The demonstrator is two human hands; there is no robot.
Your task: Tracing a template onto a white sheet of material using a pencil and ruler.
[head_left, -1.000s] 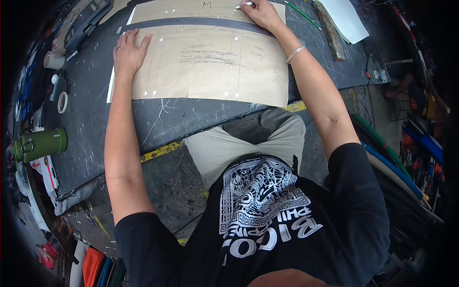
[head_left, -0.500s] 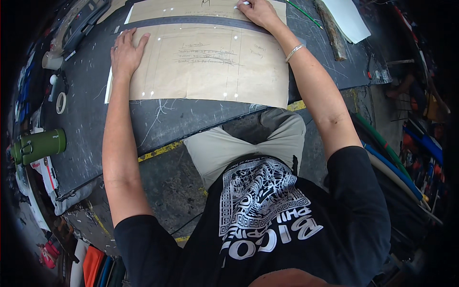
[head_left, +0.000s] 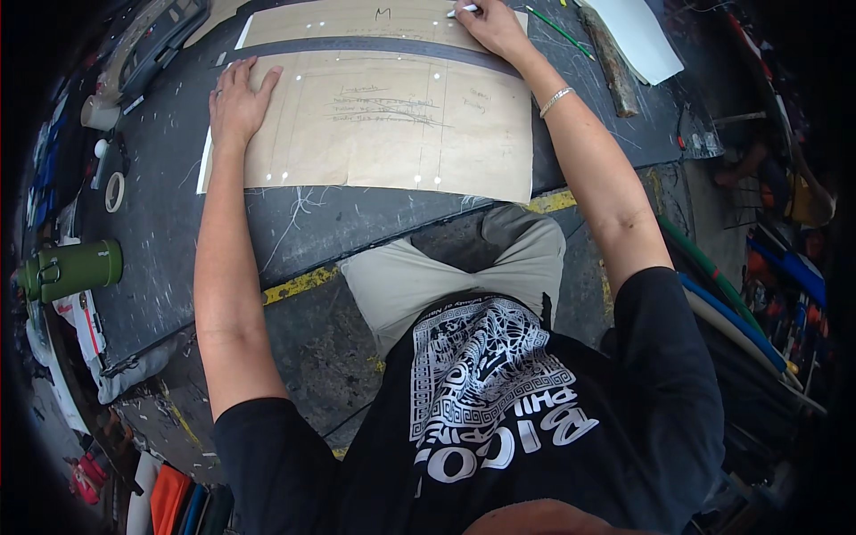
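A brown paper pattern point(head_left: 383, 134) with small white holes and pencil lines lies on the dark worktable. Across its upper part runs a long grey metal ruler point(head_left: 374, 46). My left hand point(head_left: 239, 105) lies flat at the ruler's left end, fingers stretched and thumb apart, on the pattern's left side. At the top right of the pattern, my right hand point(head_left: 490, 27) pinches a slim white marking stick point(head_left: 461, 11), its point toward the left, just beyond the ruler. A white layer peeks out from under the pattern's left edge; its full shape is hidden.
Right of the pattern are a green pencil point(head_left: 563, 34), a rough wooden stick point(head_left: 611, 67) and a white sheet point(head_left: 644, 40). On the left stand a tape roll point(head_left: 114, 192) and a green flask point(head_left: 73, 272). The dark table point(head_left: 160, 259) has a yellow-striped front edge.
The view has shifted a little, bringing more of the table's far side into sight. My right hand has moved slightly right with the white stick. My left hand stays at the ruler.
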